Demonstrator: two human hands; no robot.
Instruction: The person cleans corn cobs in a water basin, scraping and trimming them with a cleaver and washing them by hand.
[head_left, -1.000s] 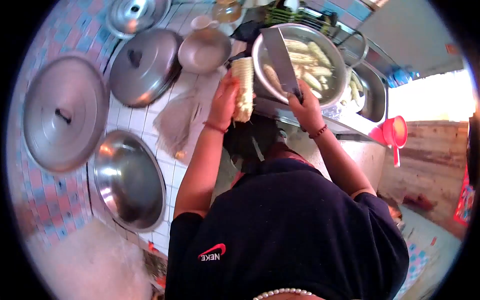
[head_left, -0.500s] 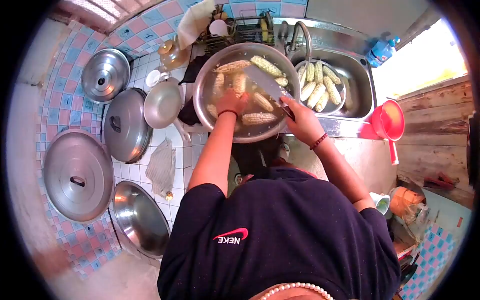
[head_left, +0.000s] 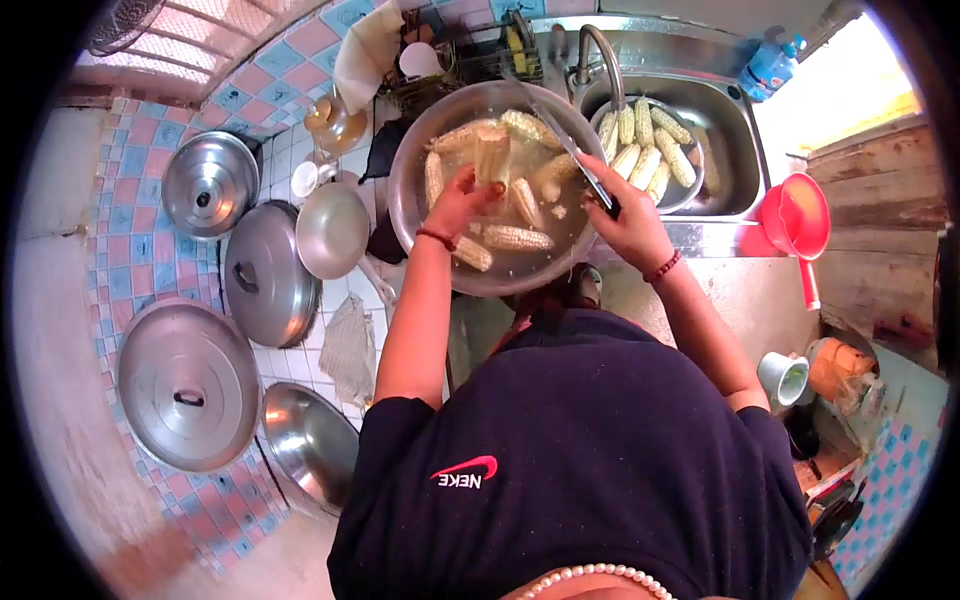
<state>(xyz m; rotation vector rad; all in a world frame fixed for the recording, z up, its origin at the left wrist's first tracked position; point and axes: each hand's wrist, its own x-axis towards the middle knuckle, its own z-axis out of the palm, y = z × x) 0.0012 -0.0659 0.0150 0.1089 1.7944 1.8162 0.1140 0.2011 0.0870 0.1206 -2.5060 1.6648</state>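
The fingers of the left hand (head_left: pixel 458 205) are clamped around one corn cob (head_left: pixel 492 158), above the basin (head_left: pixel 560 265). Rightward of them, the fingers of the right hand (head_left: pixel 628 218) grip one knife (head_left: pixel 545 113), which should face away from the left fingers. Around the left fingers, I count at least six other cobs (head_left: pixel 518 238); far leftward, three lids (head_left: pixel 187 370).

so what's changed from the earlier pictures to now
The left hand has moved right, from beside the basin to over it, a corn cob in its grip. The knife has turned more edge-on, still in the right hand. The red dipper stays put.
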